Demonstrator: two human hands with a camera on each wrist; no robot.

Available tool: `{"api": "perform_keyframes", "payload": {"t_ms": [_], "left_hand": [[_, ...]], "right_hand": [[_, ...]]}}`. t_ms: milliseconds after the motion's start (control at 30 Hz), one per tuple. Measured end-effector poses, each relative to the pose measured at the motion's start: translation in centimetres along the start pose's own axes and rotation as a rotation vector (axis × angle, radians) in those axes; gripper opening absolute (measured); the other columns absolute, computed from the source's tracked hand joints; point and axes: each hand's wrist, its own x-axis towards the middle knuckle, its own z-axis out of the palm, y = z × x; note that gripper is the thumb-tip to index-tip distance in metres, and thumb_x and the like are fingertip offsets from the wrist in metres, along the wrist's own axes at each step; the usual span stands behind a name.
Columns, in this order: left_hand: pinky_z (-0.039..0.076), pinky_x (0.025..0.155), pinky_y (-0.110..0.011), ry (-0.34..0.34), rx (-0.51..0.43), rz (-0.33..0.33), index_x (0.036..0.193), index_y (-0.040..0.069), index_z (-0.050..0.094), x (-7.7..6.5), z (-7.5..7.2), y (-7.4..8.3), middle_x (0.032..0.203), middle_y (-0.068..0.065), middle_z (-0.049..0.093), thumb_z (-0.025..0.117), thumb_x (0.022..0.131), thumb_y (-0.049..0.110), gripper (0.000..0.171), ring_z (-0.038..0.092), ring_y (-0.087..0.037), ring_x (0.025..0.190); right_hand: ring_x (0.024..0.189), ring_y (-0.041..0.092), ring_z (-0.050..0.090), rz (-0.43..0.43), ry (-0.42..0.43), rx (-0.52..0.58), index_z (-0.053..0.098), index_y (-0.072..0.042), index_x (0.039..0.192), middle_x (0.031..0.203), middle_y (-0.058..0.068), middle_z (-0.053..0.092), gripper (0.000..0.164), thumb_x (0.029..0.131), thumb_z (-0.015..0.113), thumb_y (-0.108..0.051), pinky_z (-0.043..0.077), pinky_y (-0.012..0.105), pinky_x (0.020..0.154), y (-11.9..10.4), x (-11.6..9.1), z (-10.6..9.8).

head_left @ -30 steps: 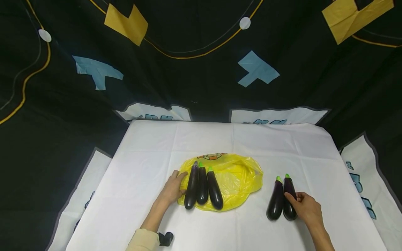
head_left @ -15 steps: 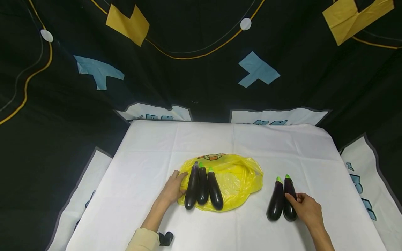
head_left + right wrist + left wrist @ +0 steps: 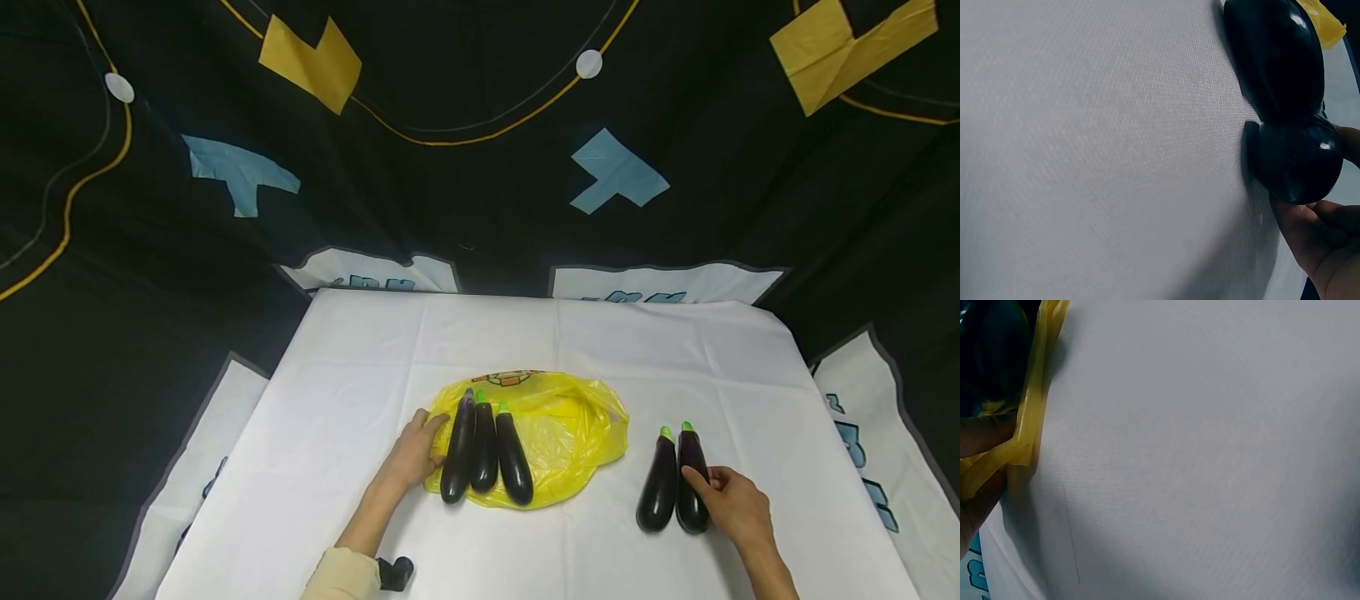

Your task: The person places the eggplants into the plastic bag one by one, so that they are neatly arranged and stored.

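Observation:
Three dark eggplants lie side by side on a flattened yellow plastic bag in the head view; the leftmost eggplant is nearest my left hand. That hand pinches the bag's left edge, and in the left wrist view the yellow film passes between its digits. Two more eggplants with green stem ends lie to the right of the bag. My right hand grips the right one of these, an eggplant, thumb on one side and fingers on the other. Its neighbour lies close along its left side.
A white cloth covers the table under everything. Near my left sleeve a small black object shows at the wrist. Behind the table hangs a dark printed curtain with yellow and blue shapes.
The whole head view has shifted slightly, so the scene sits a little lower. Both hands, the bag and the eggplants keep their places on the table.

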Motion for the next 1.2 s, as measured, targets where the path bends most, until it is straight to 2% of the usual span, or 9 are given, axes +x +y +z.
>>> {"api": "perform_keyframes", "payload": {"t_ms": [367,867,1067,1200], "left_hand": [[0.048,0.078,-0.034,0.006,-0.007,0.003,0.134,0.005,0.052,-0.1,0.0,0.0,0.104,-0.006,0.044,0.079,0.074,0.006,0.065,0.046,-0.018,0.086],[0.048,0.084,-0.038,0.018,-0.006,0.009,0.133,0.004,0.052,0.0,0.1,0.0,0.107,-0.008,0.045,0.079,0.073,0.006,0.066,0.048,-0.021,0.089],[0.048,0.083,-0.038,0.016,-0.005,0.01,0.132,0.004,0.052,-0.1,0.1,0.0,0.105,-0.008,0.044,0.079,0.073,0.006,0.065,0.047,-0.021,0.088],[0.048,0.083,-0.037,0.017,-0.004,0.007,0.132,0.004,0.052,-0.1,0.1,0.0,0.106,-0.008,0.044,0.08,0.073,0.006,0.065,0.047,-0.021,0.089]], "right_hand": [[0.088,0.036,0.06,0.02,-0.023,0.022,0.057,0.013,0.114,0.091,0.017,0.065,0.073,0.09,0.052,-0.056,0.047,0.048,0.075,0.1,-0.2,-0.2],[0.094,0.039,0.058,0.069,-0.04,0.043,0.056,0.013,0.117,0.096,0.02,0.065,0.078,0.089,0.05,-0.06,0.046,0.048,0.076,0.2,-0.3,-0.6],[0.09,0.034,0.059,0.063,-0.035,0.04,0.056,0.012,0.118,0.094,0.016,0.064,0.078,0.09,0.049,-0.06,0.047,0.045,0.073,-0.1,-0.5,-1.1],[0.091,0.036,0.059,0.045,-0.037,0.042,0.055,0.013,0.119,0.097,0.018,0.064,0.077,0.091,0.048,-0.059,0.048,0.047,0.075,-0.6,-0.7,-1.5]]}}
